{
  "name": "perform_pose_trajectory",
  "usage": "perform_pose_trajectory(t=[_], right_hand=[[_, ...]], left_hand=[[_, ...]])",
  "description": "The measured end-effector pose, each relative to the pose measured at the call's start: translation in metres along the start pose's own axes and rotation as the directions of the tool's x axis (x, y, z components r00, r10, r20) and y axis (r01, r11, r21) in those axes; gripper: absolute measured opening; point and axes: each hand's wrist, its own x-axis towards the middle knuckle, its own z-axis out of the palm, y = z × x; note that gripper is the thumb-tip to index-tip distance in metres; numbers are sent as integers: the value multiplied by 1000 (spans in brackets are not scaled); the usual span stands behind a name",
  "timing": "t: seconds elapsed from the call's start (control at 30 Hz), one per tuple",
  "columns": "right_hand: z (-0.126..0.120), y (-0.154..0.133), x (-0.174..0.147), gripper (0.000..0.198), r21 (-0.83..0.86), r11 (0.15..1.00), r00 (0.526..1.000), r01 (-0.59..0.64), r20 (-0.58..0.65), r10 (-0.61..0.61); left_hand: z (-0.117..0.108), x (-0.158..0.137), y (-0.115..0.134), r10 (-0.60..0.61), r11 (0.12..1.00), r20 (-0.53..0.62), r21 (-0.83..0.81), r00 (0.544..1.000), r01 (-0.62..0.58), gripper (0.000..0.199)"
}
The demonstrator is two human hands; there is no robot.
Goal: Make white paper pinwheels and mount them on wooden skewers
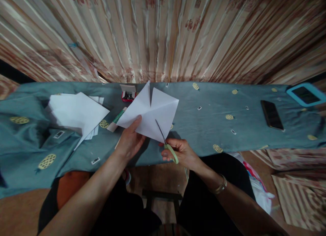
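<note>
A square sheet of white paper [144, 119] is pinched at its lower left edge by my left hand [131, 139], thumb on top. A slit runs into the sheet from its top corner, and creases cross its surface. My right hand [178, 151] holds scissors [170, 150] with green handles. One blade lies over the paper near the lower right corner, pointing toward the middle; the other blade is hidden beneath the sheet. To the left of the held sheet rests a stack of white paper pieces [73, 110].
Behind the sheet stands a small open red box [128, 95] with dark little items. A green and white strip-like packet [117, 120] lies beside it. At the right are a black phone [271, 114] and a blue-framed device [307, 94]. Pleated curtains [163, 35] hang behind the cloth-covered table [209, 127].
</note>
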Motion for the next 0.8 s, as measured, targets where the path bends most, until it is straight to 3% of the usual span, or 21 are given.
perform_pose_trajectory(t=[0.33, 0.8], right_hand=[[-3, 1, 1, 50, -15, 999, 999, 42, 28, -41], [-2, 2, 1, 45, 2, 999, 998, 47, 40, -47]], left_hand=[[-1, 0, -6, 46, 998, 6, 50, 999, -46, 15], [-2, 1, -8, 38, 998, 17, 44, 999, -39, 16]])
